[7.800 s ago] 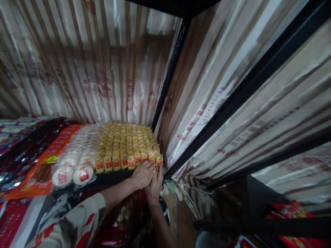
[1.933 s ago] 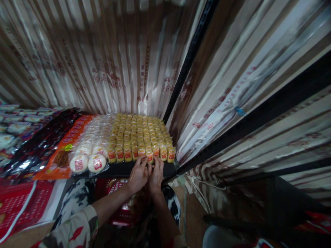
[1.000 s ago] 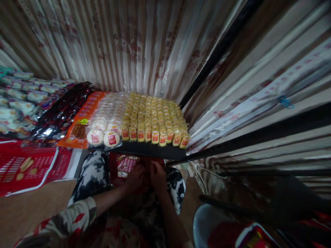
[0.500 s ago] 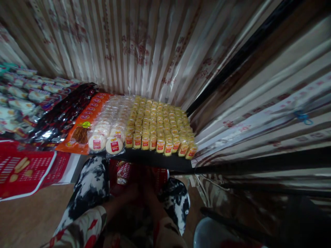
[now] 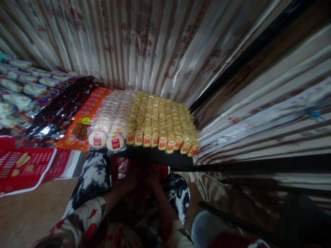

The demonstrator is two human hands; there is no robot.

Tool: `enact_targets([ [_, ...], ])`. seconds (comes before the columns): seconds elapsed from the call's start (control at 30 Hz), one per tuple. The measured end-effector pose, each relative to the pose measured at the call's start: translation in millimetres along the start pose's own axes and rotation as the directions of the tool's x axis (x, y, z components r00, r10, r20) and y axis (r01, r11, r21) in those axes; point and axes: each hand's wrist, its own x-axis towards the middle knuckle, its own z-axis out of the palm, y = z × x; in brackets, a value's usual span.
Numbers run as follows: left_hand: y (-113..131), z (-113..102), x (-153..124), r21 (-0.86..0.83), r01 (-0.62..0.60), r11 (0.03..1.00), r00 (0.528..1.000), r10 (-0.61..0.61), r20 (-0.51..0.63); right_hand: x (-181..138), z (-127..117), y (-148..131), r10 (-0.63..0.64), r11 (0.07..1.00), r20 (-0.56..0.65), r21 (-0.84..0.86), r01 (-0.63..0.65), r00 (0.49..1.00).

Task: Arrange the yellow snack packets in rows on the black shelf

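In the lower middle of the frame, between two knees in black-and-white patterned trousers (image 5: 97, 175), the left hand (image 5: 131, 179) and the right hand (image 5: 150, 177) are close together at a red package (image 5: 163, 172). Deep shadow covers both, so whether either hand is open, closed or gripping something cannot be told. The red package lies below the front edge of a black shelf (image 5: 160, 157), its right corner and a shiny patch at its left catching some light. A patterned sleeve (image 5: 85, 218) with red shapes covers the left forearm.

On the shelf, at the centre of the frame, small yellow wrapped cakes (image 5: 161, 120) stand in tight rows, the nearest showing red labels; the front line is slightly uneven toward the right. Directly left of them are round white packs (image 5: 115, 142) in clear wrap, then an orange pack (image 5: 84, 119), dark glossy packs (image 5: 58, 112) and, at the far left, pale wrapped packs (image 5: 34, 89). A large red printed bag (image 5: 26, 167) is at the lower left, above brown floor (image 5: 38, 213). A striped curtain (image 5: 144, 51) fills the top, crossed by a black post (image 5: 245, 58) at the upper right.
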Motion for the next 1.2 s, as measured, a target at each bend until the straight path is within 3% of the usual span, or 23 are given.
enact_targets([
  [0.13, 1, -17, -3, 0.104, -0.115, 0.988, 0.988, 0.124, -0.091, -4, -20, 0, 0.088, 0.987, 0.064, 0.130, -0.096, 0.994],
  [0.3, 15, -33, -20, 0.116, -0.257, 0.959, 0.960, 0.267, -0.083, -13, -41, -17, 0.139, 0.927, 0.132, 0.331, -0.176, 0.981],
  [0.47, 31, -39, -36, 0.057, -0.292, 0.955, 0.944, 0.297, -0.144, -22, -58, -40, 0.129, 0.867, 0.157, 0.462, -0.188, 0.979],
  [0.67, 49, -40, -53, 0.073, -0.382, 0.921, 0.893, 0.388, -0.226, -36, -80, -58, 0.095, 0.806, 0.138, 0.571, -0.157, 0.986],
  [0.83, 71, -44, -63, 0.015, -0.370, 0.929, 0.907, 0.365, -0.213, -41, -92, -60, -0.029, 0.799, 0.098, 0.600, -0.036, 0.995],
  [1.03, 77, -42, -56, 0.052, -0.399, 0.915, 0.912, 0.402, -0.075, -44, -90, -60, -0.181, 0.769, -0.004, 0.623, 0.144, 0.984],
  [1.2, 79, -35, -54, -0.039, -0.322, 0.946, 0.942, 0.316, -0.110, -48, -83, -60, -0.126, 0.775, -0.181, 0.596, 0.211, 0.975],
])
